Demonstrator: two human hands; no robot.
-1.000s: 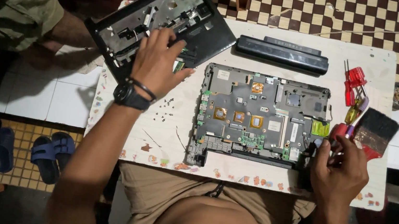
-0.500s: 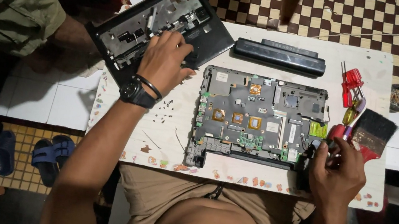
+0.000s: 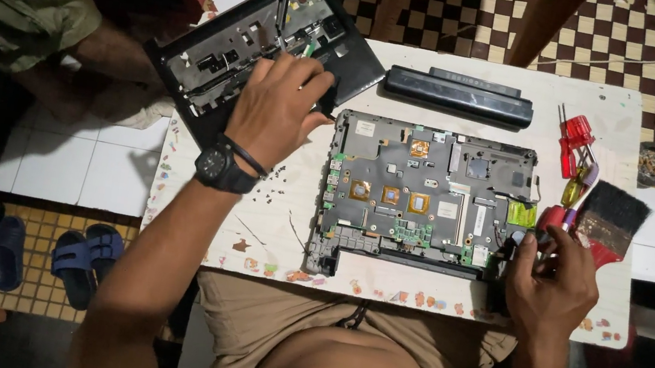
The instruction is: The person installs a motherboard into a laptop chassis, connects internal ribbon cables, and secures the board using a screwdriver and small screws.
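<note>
A person's left hand (image 3: 278,107) rests on a black laptop casing (image 3: 265,49) while the right hand (image 3: 552,283) grips a small part beside the exposed motherboard (image 3: 425,194).

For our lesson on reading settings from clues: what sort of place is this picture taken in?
Probably an informal home repair spot, not a proper workshop. A small paint-stained table on a tiled floor holds an opened laptop board, screwdrivers and a brush. Sandals lie beside it.

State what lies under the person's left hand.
The left hand rests on a black laptop casing with exposed inner parts. The hand covers whatever sits directly beneath its palm and fingers.
</note>
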